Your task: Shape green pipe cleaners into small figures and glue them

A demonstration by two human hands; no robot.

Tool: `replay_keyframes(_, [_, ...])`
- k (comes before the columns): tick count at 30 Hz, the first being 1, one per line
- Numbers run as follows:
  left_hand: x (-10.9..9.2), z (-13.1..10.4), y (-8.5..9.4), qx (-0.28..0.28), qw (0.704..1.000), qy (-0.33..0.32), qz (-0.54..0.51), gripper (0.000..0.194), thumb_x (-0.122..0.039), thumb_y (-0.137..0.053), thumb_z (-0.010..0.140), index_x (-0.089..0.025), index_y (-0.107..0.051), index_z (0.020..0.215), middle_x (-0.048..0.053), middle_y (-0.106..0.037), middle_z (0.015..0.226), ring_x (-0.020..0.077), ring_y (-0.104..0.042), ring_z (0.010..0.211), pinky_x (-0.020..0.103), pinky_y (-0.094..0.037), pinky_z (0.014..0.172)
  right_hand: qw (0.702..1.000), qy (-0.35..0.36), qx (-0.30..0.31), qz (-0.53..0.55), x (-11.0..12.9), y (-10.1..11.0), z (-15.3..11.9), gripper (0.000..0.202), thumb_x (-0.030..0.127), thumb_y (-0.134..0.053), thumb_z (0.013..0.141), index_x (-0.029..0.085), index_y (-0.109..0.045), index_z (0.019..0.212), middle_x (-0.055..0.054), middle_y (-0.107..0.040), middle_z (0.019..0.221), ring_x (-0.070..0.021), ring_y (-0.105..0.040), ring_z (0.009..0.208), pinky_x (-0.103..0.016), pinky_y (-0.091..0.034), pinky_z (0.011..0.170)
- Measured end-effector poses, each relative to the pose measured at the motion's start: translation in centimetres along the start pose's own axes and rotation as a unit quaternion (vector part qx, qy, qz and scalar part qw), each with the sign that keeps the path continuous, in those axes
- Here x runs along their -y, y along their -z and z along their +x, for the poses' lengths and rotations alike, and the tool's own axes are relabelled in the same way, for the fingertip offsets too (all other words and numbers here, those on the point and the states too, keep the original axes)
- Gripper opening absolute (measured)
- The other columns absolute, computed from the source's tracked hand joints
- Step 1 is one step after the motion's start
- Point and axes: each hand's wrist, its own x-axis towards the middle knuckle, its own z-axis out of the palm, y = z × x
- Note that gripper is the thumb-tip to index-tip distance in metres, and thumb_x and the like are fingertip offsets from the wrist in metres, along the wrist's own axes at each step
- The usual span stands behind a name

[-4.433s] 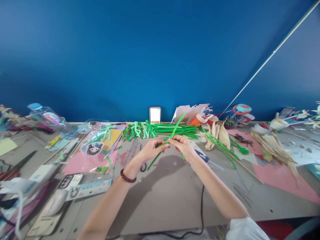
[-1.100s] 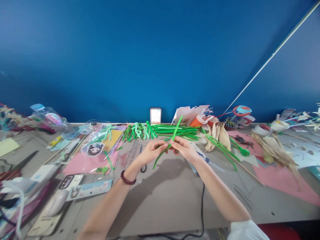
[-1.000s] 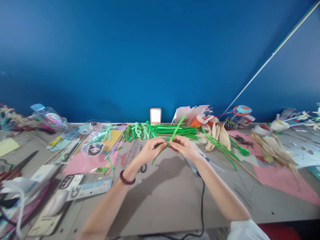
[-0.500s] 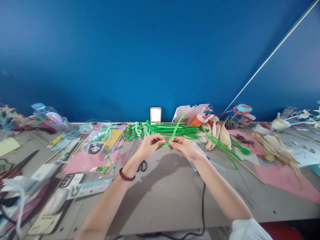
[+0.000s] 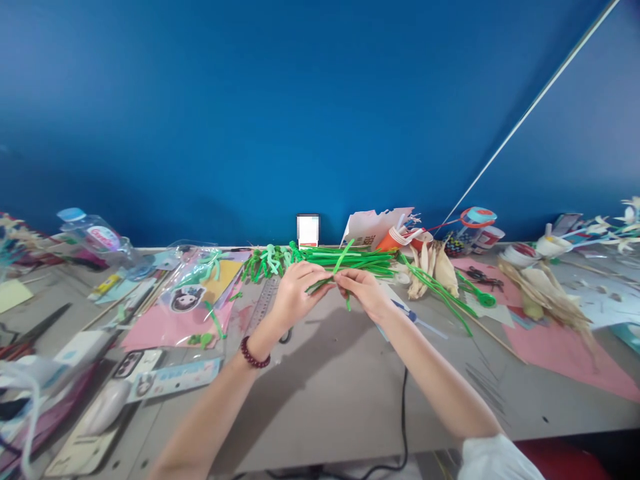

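Both hands meet over the middle of the table, pinching green pipe cleaners (image 5: 344,253) that cross between the fingertips. My left hand (image 5: 301,288), with a dark red bead bracelet (image 5: 255,353) at the wrist, is closed on a darker green length. My right hand (image 5: 363,288) is closed at the crossing point, where a light green end sticks up and a short end hangs below. Just behind the hands lies a pile of straight green pipe cleaners (image 5: 370,261). To its left sit several twisted green pipe cleaner pieces (image 5: 270,259).
A phone (image 5: 308,231) leans on the blue wall. Left are a bottle (image 5: 100,233), pink paper (image 5: 155,327), a ruler (image 5: 261,307) and a computer mouse (image 5: 106,408). Right are dried husks (image 5: 444,270), small scissors (image 5: 485,277) and paper cups (image 5: 393,240). A black cable (image 5: 404,413) crosses the front edge.
The left hand has turned, its fingers now covering more of the pipe cleaner. The upright green end has shifted left and shows shorter, and the hands are closer together. The view has shifted slightly.
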Motion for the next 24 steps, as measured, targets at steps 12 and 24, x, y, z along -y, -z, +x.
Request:
replay_keyframes(12, [1.3,-0.4,0.2,-0.011,0.991,-0.066,0.117,0.014,-0.022,-0.053,0.086,-0.021,-0.066,0.092,0.005,-0.069,0.084,0.0155,-0.060,0.077,0.029,-0.043,0.069,0.998,-0.025,0.032,0.049,0.3,0.2,-0.2,0.024,0.032,-0.075,0.063,0.016,-0.070,0.080,0.003,-0.057,0.058,-0.0090,-0.050,0.052,-0.024,-0.041,0.049])
replay_keyframes(24, [1.3,-0.6,0.0,-0.008,0.981,-0.076,0.178,0.015,-0.019,-0.051,0.085,-0.020,-0.065,0.090,0.006,-0.070,0.084,0.0169,-0.063,0.078,0.030,-0.044,0.071,0.997,-0.046,0.052,0.016,-0.1,0.0,-0.2,0.033,0.040,-0.078,0.058,0.015,-0.067,0.075,0.003,-0.056,0.057,-0.0085,-0.051,0.048,-0.023,-0.045,0.044])
